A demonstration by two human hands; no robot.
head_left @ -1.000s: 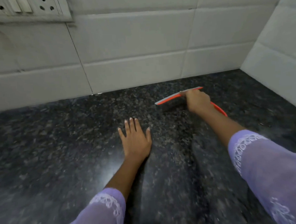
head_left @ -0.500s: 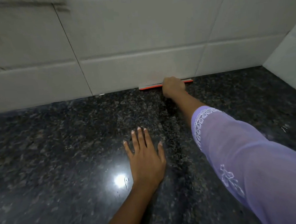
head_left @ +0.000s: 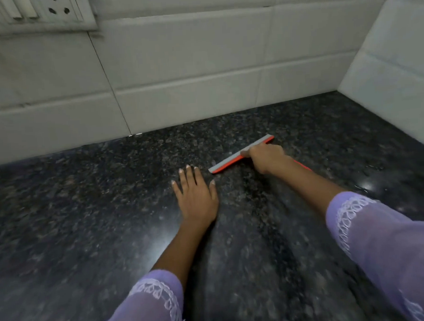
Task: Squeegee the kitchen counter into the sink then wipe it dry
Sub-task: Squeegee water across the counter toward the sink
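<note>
An orange squeegee with a grey rubber blade (head_left: 227, 162) lies edge-down on the dark speckled granite counter (head_left: 86, 216), angled from lower left to upper right. My right hand (head_left: 267, 156) is shut around its middle, and a bit of the orange handle shows behind the wrist. My left hand (head_left: 194, 195) rests flat on the counter with fingers spread, just left of the blade's near end and not touching it. No sink is in view.
White tiled wall (head_left: 189, 70) runs along the back of the counter and meets a side wall (head_left: 398, 77) at the right corner. A switch and socket plate (head_left: 31, 12) sits on the wall at upper left. A wet glint (head_left: 365, 185) shows at right.
My right hand has pulled the squeegee back from the foot of the back wall towards me. My left hand stays flat on the counter.
</note>
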